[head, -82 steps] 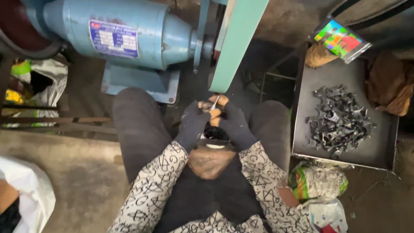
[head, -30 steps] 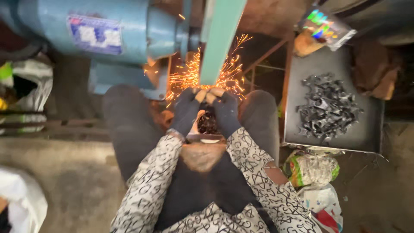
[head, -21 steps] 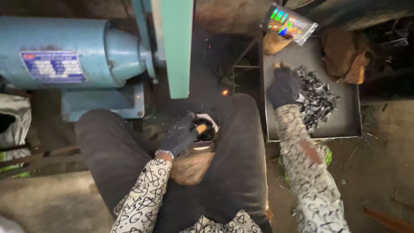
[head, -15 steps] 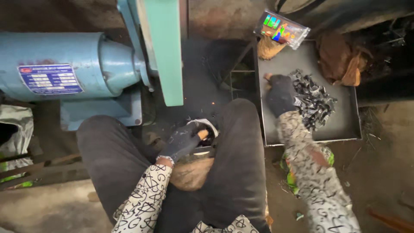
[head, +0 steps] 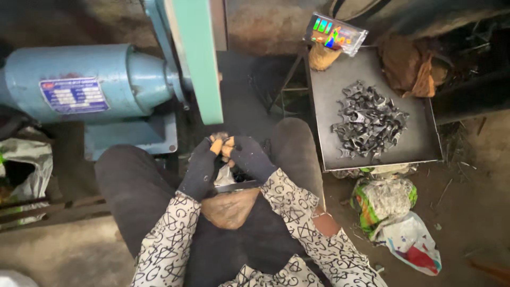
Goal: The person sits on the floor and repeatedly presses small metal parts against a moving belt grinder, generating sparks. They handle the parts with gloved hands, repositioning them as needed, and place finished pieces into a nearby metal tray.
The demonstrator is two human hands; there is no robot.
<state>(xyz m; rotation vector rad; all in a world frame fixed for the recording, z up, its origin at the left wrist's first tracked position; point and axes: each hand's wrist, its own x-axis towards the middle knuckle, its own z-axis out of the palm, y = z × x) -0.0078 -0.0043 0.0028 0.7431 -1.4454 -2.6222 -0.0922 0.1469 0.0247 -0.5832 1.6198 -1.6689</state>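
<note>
Blue motor (head: 90, 85) sat upper left of frame, green belt guard (head: 196, 58) beside it at top centre; dark tray (head: 329, 143) at right carried a heap of metal parts (head: 369, 127). At centre, gloved left hand (head: 199, 169) and right hand (head: 249, 158) met, fingers clamped together on a small workpiece (head: 222, 146) just below the guard

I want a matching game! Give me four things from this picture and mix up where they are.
Things:
1. motor
2. pile of metal pieces
3. colourful packet
4. white bag

Places:
A. on the dark tray
B. bottom right, on the ground
C. far left, pale blue
D. at the tray's top corner

Pairs: 1-C, 2-A, 3-D, 4-B
</note>
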